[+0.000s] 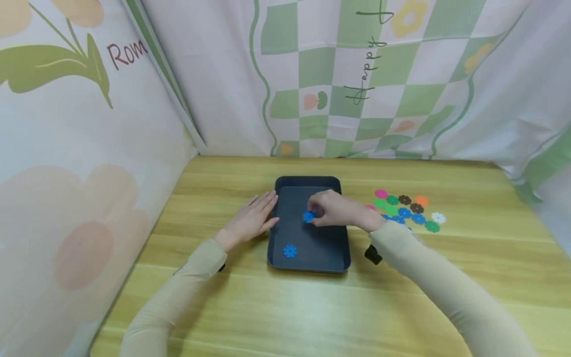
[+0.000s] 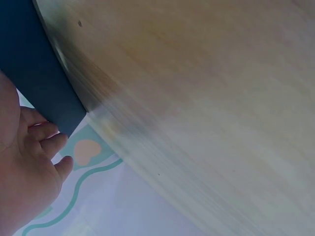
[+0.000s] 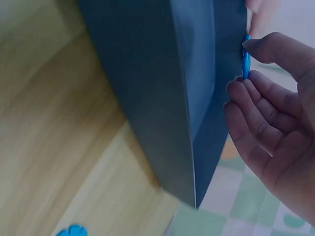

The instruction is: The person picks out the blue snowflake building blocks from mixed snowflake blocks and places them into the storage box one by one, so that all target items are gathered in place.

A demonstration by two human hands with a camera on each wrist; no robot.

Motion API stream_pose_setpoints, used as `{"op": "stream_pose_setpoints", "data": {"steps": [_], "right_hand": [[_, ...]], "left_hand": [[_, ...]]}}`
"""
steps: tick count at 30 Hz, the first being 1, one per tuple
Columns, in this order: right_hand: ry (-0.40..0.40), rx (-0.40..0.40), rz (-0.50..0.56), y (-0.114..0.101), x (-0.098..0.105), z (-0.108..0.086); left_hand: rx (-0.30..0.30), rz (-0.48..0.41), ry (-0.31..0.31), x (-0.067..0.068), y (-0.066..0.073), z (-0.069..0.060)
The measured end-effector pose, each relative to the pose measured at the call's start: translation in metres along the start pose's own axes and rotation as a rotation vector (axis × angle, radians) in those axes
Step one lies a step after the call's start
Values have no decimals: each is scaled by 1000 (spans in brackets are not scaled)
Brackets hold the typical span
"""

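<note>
A dark grey rectangular tray (image 1: 308, 248) lies on the wooden table. My right hand (image 1: 335, 208) is over the tray and pinches a blue flower-shaped disc (image 1: 308, 216); in the right wrist view the disc (image 3: 246, 58) shows edge-on between thumb and fingers. Another blue notched disc (image 1: 290, 251) lies in the tray's near left corner. My left hand (image 1: 252, 218) rests against the tray's left rim with its fingers extended. The left wrist view shows the left hand's fingers (image 2: 49, 140) beside the tray's outer wall (image 2: 37, 64).
Right of the tray, several flower discs lie spread on the table (image 1: 223, 307), among them a white disc (image 1: 439, 217), an orange disc (image 1: 421, 200) and a brown disc (image 1: 404, 200). The right forearm partly covers them. Patterned curtains (image 1: 321, 59) hang behind and to the left.
</note>
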State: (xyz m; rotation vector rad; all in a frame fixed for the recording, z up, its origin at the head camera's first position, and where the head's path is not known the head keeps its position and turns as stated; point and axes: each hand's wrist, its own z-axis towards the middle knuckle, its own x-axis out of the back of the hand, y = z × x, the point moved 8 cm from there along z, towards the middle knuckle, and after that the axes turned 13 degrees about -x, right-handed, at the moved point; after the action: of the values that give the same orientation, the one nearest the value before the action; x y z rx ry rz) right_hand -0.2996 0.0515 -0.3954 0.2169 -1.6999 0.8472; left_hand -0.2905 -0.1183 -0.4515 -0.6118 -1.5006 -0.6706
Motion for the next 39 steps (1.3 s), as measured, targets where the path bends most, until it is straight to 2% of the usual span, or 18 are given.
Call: {"op": "stream_pose_setpoints", "data": {"steps": [9, 19, 39], "right_hand": [[-72, 12, -79, -17, -31, 17], [-158, -16, -125, -36, -58, 19], [-162, -22, -109, -36, -67, 15]], "left_hand": [[5, -7, 13, 1, -1, 0], [-11, 8, 28, 2, 1, -1], [-10, 11, 25, 2, 2, -1]]}}
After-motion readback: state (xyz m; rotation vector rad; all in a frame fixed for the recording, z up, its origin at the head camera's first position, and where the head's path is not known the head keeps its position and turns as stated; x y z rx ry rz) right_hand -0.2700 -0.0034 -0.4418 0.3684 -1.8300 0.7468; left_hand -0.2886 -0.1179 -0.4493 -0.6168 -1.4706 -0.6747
